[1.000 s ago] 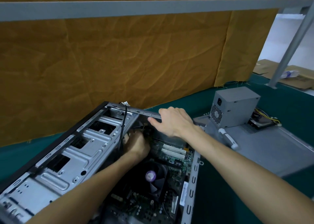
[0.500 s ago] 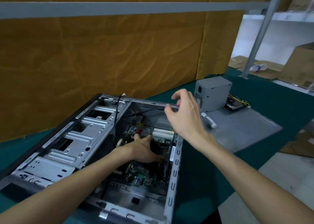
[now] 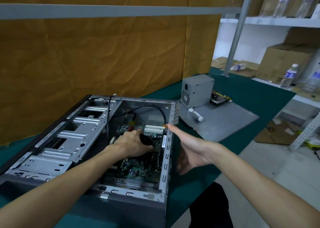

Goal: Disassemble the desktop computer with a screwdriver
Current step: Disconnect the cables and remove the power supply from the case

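Left hand (image 3: 133, 145) gripping black screwdriver handle (image 3: 146, 140) inside case (image 3: 166, 151); right hand (image 3: 192, 151) open, empty, beside its right edge.

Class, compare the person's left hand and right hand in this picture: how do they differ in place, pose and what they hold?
The left hand is inside the computer case, over the motherboard; the right hand is outside it, beside the case's right wall. The left hand's fingers curl round a black grip; the right hand is open and holds nothing. Both forearms are bare.
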`<state>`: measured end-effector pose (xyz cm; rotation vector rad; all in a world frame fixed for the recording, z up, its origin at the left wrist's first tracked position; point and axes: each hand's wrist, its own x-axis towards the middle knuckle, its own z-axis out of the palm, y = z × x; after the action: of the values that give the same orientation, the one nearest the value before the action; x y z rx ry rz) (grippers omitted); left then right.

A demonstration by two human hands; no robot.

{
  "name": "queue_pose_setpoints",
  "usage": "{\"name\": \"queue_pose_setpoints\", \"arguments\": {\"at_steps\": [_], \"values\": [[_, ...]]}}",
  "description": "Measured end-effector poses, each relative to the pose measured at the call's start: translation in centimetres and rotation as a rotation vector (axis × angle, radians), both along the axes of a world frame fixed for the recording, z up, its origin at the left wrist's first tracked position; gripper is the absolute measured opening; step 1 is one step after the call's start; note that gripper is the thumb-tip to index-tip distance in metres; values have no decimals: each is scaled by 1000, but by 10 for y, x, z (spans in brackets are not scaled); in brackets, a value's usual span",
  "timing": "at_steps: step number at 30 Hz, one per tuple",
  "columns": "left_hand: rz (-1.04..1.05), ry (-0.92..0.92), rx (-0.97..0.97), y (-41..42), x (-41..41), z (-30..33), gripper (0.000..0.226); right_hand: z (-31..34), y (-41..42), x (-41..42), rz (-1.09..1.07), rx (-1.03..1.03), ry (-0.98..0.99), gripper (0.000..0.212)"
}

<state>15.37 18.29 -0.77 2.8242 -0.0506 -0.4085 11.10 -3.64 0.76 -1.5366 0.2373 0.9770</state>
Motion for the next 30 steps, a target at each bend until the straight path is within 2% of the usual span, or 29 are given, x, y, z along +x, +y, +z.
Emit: {"name": "queue_pose_setpoints", "arguments": {"at_steps": [5,8,12,18,20,24,27,30], "values": [[-24,-51,25,-1,-2,2,83,-1,3,-4,24,64,31,108],[-13,-106,77,-3,-1,2,81,-1,14,-3,5,19,12,108],[-28,-56,26,3,2,4,77,-2,19,-6,-68,-82,-65,106],[-53,-29,29,17,5,6,86,-8,18,-3,-79,-125,-144,92],[-73,21,18,21,7,7,88,-8,16,-2,-73,-177,-191,97],[-85,3,16,26,10,11,90,0,9,4,-92,-566,-480,133],[-83,-5,35,28,11,14,83,10,13,13,-77,-739,-739,126],[-81,35,62,33,10,17,87,16,27,25,-12,-942,-990,114]]}}
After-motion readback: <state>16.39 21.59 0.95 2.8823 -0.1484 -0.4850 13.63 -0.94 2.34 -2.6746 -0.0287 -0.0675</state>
